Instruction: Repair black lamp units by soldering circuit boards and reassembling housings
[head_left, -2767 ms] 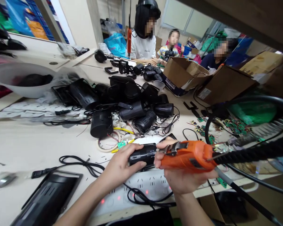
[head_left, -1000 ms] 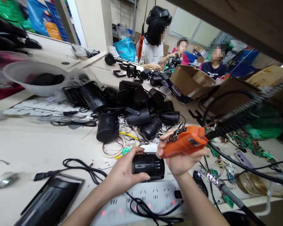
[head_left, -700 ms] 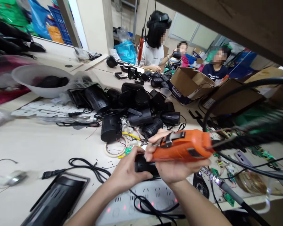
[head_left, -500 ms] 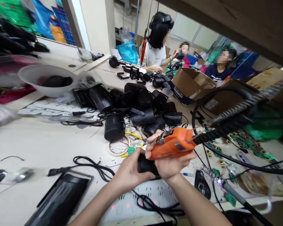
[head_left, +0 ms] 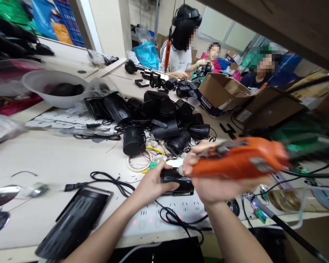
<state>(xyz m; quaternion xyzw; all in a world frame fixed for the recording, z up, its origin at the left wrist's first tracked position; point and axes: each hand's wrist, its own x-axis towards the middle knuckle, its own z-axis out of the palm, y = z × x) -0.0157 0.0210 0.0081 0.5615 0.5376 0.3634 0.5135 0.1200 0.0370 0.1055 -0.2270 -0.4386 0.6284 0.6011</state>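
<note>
Soft, even brightness over the pale worktop [head_left: 74,153] at left, shadows only faint! Upper right, a beam [head_left: 279,29] goes murky brown, and the lower right corner sinks into gloom. Big smear on the orange screwdriver [head_left: 241,160] and the right hand [head_left: 214,188]; the left hand [head_left: 155,182] is far crisper. Low centre, red lights [head_left: 150,220] glow. Plastic [head_left: 5,124] at the far left edge blurs, and mosaic blocks cover faces [head_left: 264,65] up top.

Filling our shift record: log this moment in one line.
left hand: holds black housing; right hand: grips orange power tool; nearby: white power strip
</note>
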